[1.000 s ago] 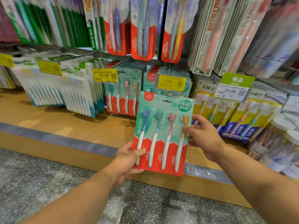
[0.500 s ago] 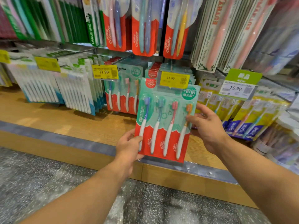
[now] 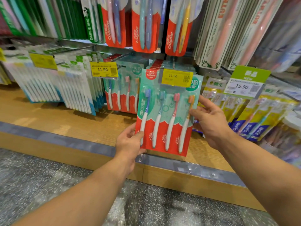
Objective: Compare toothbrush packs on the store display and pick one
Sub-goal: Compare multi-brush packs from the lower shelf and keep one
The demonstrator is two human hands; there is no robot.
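The Colgate four-brush pack (image 3: 166, 115) is held up against its hanging row, its top tucked behind the yellow 11.90 price tag (image 3: 177, 77). The left hand (image 3: 128, 142) pinches the lower left corner, thumb on the front; the right hand (image 3: 210, 118) pinches the right edge with thumb and fingertips. Both grips are shallow and sit on slick card, so a tilt could let it slide to the wooden shelf (image 3: 65, 121). Lifting further could snag or knock that tag

I have one head-worn wide-angle view, looking forward and down, close on the toothbrush display shelf (image 3: 48, 121), with speckled floor (image 3: 40, 185) along the bottom.
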